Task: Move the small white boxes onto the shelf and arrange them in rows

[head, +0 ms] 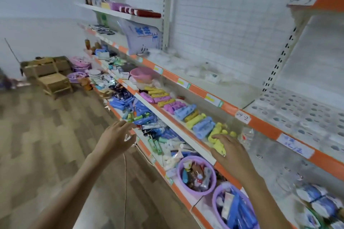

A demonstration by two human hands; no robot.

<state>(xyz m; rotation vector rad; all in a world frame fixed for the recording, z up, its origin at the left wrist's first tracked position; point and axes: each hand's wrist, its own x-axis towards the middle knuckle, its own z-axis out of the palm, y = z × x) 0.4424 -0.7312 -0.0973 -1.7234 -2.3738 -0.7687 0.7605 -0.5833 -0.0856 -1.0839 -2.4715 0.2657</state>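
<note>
Head view is catching both hands reaching out with nothing in them: the left hand is hovering over the floor side with fingers spread, and the right hand is stretching flat over the yellow packets on the middle shelf. Small white boxes are possibly those pale blurred shapes on the upper shelf, though motion blur is making that uncertain. Best approach: be lifting a few together, squaring edges against the orange lip, building rows from the back.
</note>
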